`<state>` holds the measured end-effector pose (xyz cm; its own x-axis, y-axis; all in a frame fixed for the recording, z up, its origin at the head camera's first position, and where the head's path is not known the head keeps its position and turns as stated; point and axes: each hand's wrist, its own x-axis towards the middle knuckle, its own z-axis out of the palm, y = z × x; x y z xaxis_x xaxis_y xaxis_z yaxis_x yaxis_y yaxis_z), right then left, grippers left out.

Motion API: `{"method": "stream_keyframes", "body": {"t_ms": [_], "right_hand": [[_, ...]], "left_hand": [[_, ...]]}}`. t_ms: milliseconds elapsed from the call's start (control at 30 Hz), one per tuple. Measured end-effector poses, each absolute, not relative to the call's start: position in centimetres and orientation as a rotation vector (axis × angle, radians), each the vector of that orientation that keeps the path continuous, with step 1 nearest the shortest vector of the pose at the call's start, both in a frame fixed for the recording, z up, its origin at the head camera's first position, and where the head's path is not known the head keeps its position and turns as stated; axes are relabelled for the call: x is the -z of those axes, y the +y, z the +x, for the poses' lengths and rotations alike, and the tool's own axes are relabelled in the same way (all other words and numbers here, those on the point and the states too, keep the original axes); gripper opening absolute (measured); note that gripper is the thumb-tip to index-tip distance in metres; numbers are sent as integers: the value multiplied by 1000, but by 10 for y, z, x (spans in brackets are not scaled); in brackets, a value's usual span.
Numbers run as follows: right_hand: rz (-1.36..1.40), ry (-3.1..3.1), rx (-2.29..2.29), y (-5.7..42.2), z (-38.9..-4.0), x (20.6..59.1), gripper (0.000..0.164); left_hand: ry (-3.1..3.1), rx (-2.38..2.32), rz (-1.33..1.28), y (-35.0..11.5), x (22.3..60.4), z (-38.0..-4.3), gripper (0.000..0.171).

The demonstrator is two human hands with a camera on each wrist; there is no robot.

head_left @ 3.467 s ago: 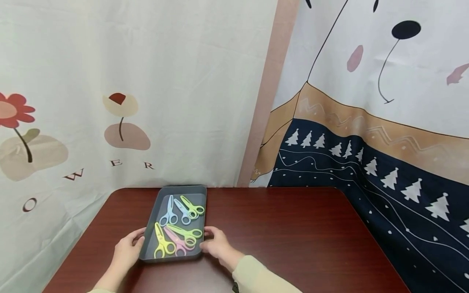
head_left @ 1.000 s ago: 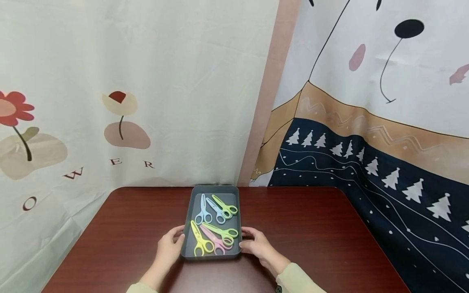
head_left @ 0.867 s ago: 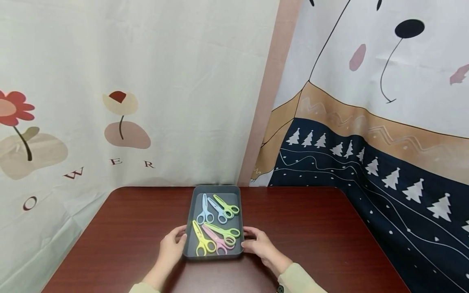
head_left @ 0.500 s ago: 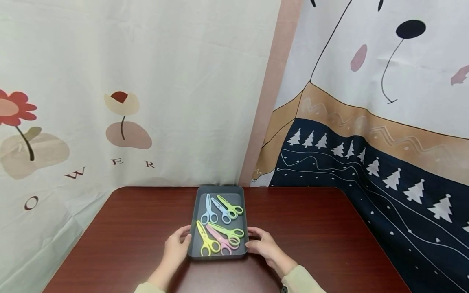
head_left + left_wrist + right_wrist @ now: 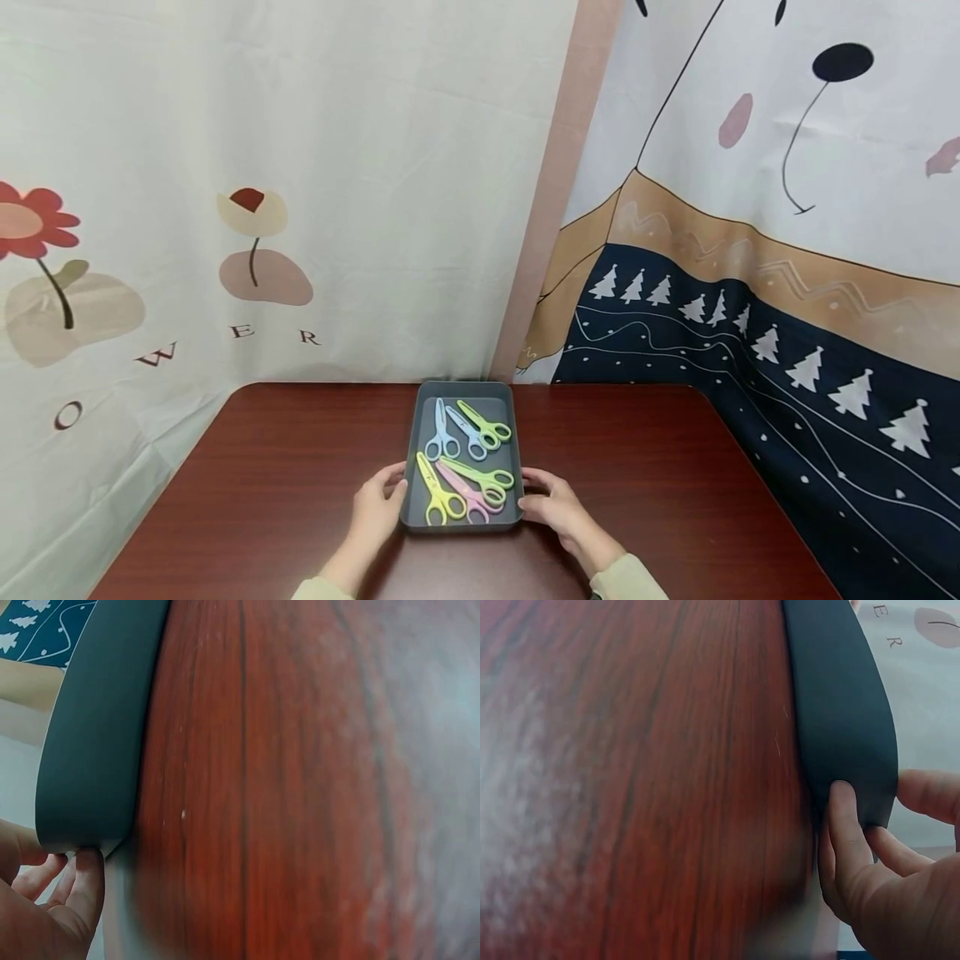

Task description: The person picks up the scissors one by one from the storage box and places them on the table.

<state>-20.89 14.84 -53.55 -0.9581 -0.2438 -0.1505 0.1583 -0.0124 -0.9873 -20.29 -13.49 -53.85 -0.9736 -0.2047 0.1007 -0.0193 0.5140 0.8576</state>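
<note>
A dark grey rectangular tray [image 5: 465, 389] stands on the table, turned lengthwise, with several pairs of children's scissors lying in it. Toward its back lie two pairs of light blue scissors [image 5: 440, 421] and a pair of green scissors [image 5: 474, 415]. Nearer the front are yellow scissors [image 5: 427, 472], pink scissors [image 5: 452, 477] and more green scissors. My left hand [image 5: 377, 504] grips the left wall by the front corner; my right hand [image 5: 555, 504] grips the opposite side. Both wrist views show fingers bent against the tray's outer wall [image 5: 97, 727], the scissors hidden behind it.
The reddish-brown wooden table [image 5: 637, 467] spreads out on both sides of the tray. Its far edge meets a pale curtain [image 5: 390, 208] with printed flowers. A dark blue cloth [image 5: 675, 350] with white trees hangs at the right.
Both hands have moved right together with the tray, from the left part of the table to around its middle. The scissors keep their places inside it.
</note>
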Motion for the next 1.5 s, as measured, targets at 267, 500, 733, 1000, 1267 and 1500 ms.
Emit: {"method": "stream_keyframes", "body": {"t_ms": [267, 500, 733, 1000, 1267, 1500], "right_hand": [[-77, 2018, 2033, 161, -206, 535, 57], [-70, 2019, 2032, 168, -205, 534, 57], [-41, 2048, 2030, 176, -205, 535, 56], [-26, 2055, 2016, 182, -206, 535, 56], [-26, 2052, 2009, 186, -207, 533, 56], [-23, 2058, 2006, 186, -207, 533, 55]], "left_hand": [[-2545, 1461, 146, -123, 540, -202, 29], [-2531, 1477, 149, -114, 542, -202, 29], [-2510, 1482, 136, -105, 544, -202, 28], [-2501, 1479, 142, -99, 543, -202, 28], [-2498, 1475, 140, -96, 543, -202, 28], [-2485, 1480, 139, -95, 543, -202, 28]]}}
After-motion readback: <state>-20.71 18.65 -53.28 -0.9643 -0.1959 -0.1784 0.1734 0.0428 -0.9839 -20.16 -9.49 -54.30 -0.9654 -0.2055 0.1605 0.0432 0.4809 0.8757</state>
